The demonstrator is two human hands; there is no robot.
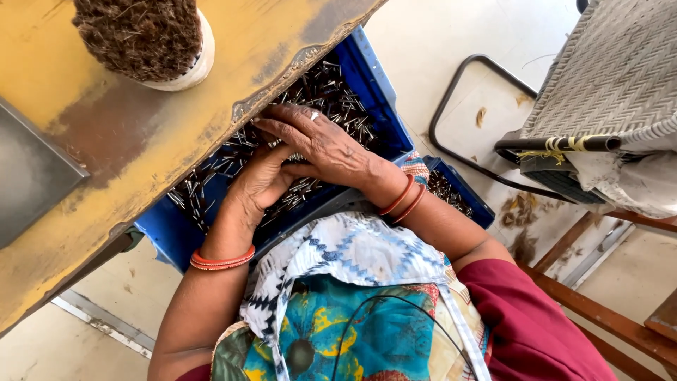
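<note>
Both hands work inside the blue crate [381, 85] of small metal pins [331, 92]: right hand [317, 144] lies flat, fingers spread over the pile, while left hand [261, 180], directly beneath it, cups loosely, its grasp hidden. Pins lie every way under the yellow table edge [211, 120].

Crate [384, 88] half under yellow table [141, 134]

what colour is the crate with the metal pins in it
Blue, seen in the head view: the plastic crate under both hands.
</note>
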